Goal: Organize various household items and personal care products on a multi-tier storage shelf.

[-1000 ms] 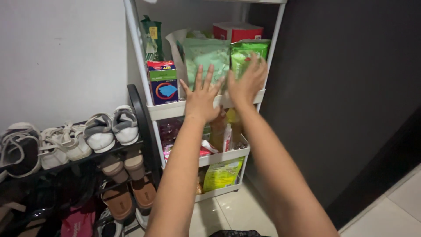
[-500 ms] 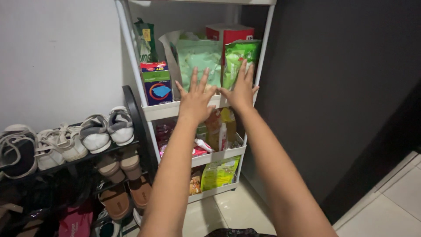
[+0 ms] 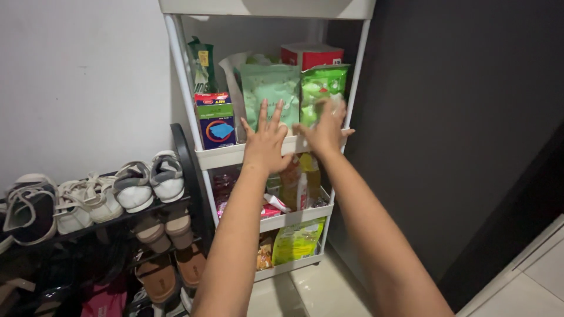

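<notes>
While both forearms are stretched out from the bottom edge of the view, the left hand and the right hand are raised side by side against the front rim of the upper tray of a narrow white trolley shelf. The left hand is spread flat, its fingers fanned wide and upright, and nothing is gripped in it; its palm is laid over the rim just in front of a pale mint-green pouch. The right hand is blurred at the fingertips, so it cannot be told whether anything is pinched — it is seen only to be open-looking and pressed near the lower edge of a bright green snack packet, at the tray's right front corner.

Both packets are stood upright and leaned back against what is behind them, which is probably why flat palms are offered to them rather than a pinch. At the tray's left front corner a small box with a blue and red front is set, with a tall green carton behind it along the left edge. Toward the back right corner a red box is stacked higher.

Lower trays are filled with bottles and packets, among them a yellow-green bag. Left of the trolley, pale sneakers are lined on a dark shoe rack.
</notes>
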